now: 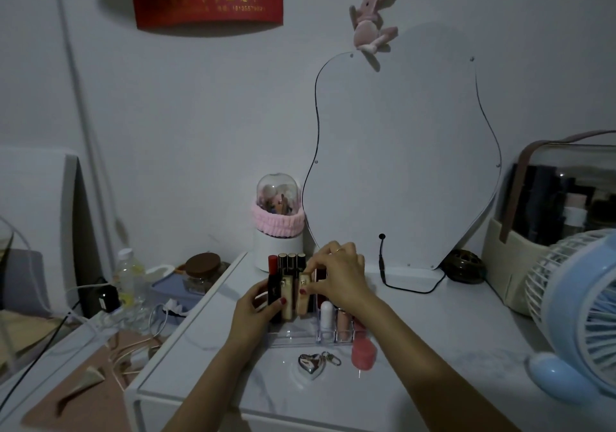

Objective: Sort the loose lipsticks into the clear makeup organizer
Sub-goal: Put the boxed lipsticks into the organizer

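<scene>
I see both hands at the clear organizer [301, 338] on the white table [433, 348]. My left hand [256, 301] curls round a black lipstick [274, 295] at the organizer's left side. My right hand [336, 275] pinches a gold lipstick [302, 298] — it stands upright just beside another gold one [287, 298]. More lipsticks stand in the back row [287, 261], and a pink jar [363, 353] sits near the front edge.

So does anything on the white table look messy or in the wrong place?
A little. A pink round container lies on its side in front of the clear plastic makeup organizer, beside a silver heart-shaped keychain. Neither is put away. Nothing looks spilled or broken.
</scene>
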